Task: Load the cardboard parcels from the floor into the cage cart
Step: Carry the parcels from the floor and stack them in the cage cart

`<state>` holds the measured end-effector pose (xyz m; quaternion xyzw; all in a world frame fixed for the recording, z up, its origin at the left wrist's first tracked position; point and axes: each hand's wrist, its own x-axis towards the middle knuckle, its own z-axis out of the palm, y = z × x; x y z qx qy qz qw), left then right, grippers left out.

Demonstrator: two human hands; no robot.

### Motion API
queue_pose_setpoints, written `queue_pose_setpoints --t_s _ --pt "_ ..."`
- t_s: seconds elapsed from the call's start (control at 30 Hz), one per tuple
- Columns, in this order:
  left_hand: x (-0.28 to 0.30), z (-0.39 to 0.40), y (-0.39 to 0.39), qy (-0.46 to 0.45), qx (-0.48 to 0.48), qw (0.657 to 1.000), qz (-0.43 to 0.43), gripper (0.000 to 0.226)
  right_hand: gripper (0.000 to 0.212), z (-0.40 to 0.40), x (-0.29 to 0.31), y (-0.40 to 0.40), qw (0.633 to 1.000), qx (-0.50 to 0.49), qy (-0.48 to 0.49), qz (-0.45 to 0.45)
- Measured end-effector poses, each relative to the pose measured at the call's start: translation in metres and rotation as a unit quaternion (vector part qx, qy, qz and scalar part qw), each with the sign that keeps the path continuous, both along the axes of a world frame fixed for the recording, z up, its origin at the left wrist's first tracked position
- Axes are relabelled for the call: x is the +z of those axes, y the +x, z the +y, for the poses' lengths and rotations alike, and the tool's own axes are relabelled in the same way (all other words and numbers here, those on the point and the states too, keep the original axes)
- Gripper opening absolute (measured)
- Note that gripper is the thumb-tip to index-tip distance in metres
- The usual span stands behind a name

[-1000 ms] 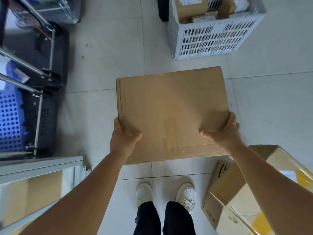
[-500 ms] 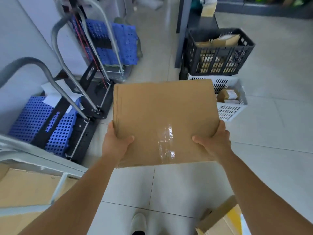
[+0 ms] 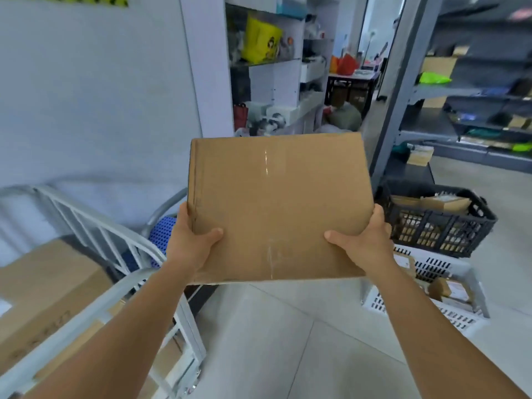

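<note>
I hold a flat brown cardboard parcel (image 3: pixel 276 205) at chest height in front of me, its taped top facing up. My left hand (image 3: pixel 191 240) grips its near left corner, thumb on top. My right hand (image 3: pixel 364 243) grips its near right corner the same way. The white cage cart (image 3: pixel 95 234) stands at the lower left, its barred rail curving below my left forearm. Brown cardboard boxes (image 3: pixel 49 286) lie inside it.
A black crate (image 3: pixel 437 223) of parcels sits on a white crate (image 3: pixel 431 292) on the right floor. A grey shelf upright (image 3: pixel 394 90) rises behind the parcel, shelving beyond. A blue trolley deck (image 3: pixel 162 231) shows behind the cart. Grey tiled floor (image 3: pixel 288 341) lies ahead.
The parcel has been lifted from near the floor to chest height. My view has swung up and left, bringing the cage cart rail and the shelves into sight. Both hands keep their grip.
</note>
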<state>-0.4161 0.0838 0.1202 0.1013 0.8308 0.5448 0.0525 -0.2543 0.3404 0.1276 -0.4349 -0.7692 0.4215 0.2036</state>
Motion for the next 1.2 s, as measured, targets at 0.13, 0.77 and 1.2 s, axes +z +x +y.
queue_pose_setpoints --t_s 0.13,0.77,1.2 --pt "0.038 -0.05 -0.008 0.022 0.052 0.998 0.025 0.088 0.117 -0.035 0.038 -0.029 0.999 0.039 0.018 0.022" --pt "0.104 -0.393 -0.033 0.063 0.276 0.954 0.098 0.085 0.104 -0.343 0.101 -0.194 0.955 0.276 0.042 0.102" --pt "0.017 -0.538 -0.026 0.036 0.369 0.928 -0.045 0.05 0.1 -0.485 0.023 -0.26 0.918 0.392 0.0 -0.063"
